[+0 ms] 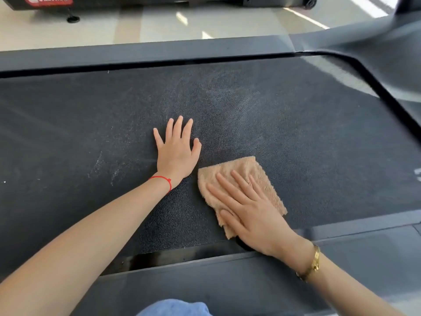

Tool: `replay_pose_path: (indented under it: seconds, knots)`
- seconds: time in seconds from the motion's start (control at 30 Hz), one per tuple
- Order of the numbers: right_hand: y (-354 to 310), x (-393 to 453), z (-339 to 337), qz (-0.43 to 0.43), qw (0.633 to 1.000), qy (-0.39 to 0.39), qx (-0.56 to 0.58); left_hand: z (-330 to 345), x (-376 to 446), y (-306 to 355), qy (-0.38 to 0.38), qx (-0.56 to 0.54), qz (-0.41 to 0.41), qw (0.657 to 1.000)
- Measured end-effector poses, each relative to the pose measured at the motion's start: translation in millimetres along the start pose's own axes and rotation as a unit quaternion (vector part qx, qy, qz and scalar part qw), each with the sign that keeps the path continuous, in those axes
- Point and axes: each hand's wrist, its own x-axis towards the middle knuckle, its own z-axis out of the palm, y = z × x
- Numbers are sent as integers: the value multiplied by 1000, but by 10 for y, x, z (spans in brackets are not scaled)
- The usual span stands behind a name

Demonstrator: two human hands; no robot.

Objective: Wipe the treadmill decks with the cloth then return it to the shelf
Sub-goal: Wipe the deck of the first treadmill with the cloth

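**Two flat hands on a dusty treadmill belt**

At the far left we see the dark, textured treadmill deck (79, 124) stretching across the view, marked with pale dusty streaks (107, 167) just left of our left wrist. A grey side rail (136, 55) runs along its far edge, and beyond that a pale floor (159, 23) and the base of another machine with a red logo plate (47, 0).

Our left hand (176, 151) lies palm down on the bare belt near the middle. Its fingers (178, 126) are straight and slightly spread, the thumb held out toward the right, and they hold nothing. A red string bracelet (163, 180) circles that wrist.

Just to the right, near but not touching the left hand, the beige terry cloth (241, 172) lies flat on the belt, close to the near edge. Our right hand (250, 213) presses down on it with the palm, fingers (241, 183) straight and a little fanned, pointing up and to the left. The thumb lies along the cloth's left side. The cloth's far corner and right fringe stick out past the fingers. A gold wristwatch (313, 264) sits on that wrist.

Below the hands, the near side rail (227, 281) crosses the view, with a dark gap (170, 256) between it and the belt. A bit of blue fabric (175, 307) shows at the bottom edge. At the upper right the grey housing (376, 42) curves around the belt's corner, blurred
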Motion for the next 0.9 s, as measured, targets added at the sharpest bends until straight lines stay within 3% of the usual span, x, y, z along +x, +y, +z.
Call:
replay_pose_path:
  seconds: [0.17,0.37,0.67,0.77,0.9]
  knots:
    - [273,-57,-81,17,999,12,30,-12,-27,-22,1,13,10,1000]
    - [793,314,-231,208,977,48,25,-20,-27,-12,-2,18,8,1000]
    - [15,-88,3,47,999,6,7,-81,-39,47,-24,0,2,1000]
    - [140,-254,-30,73,997,17,21,-101,-23,93,-39,-11,10,999]
    - [598,-424,-160,192,980,46,26,-122,-8,271,-46,-8,61,997]
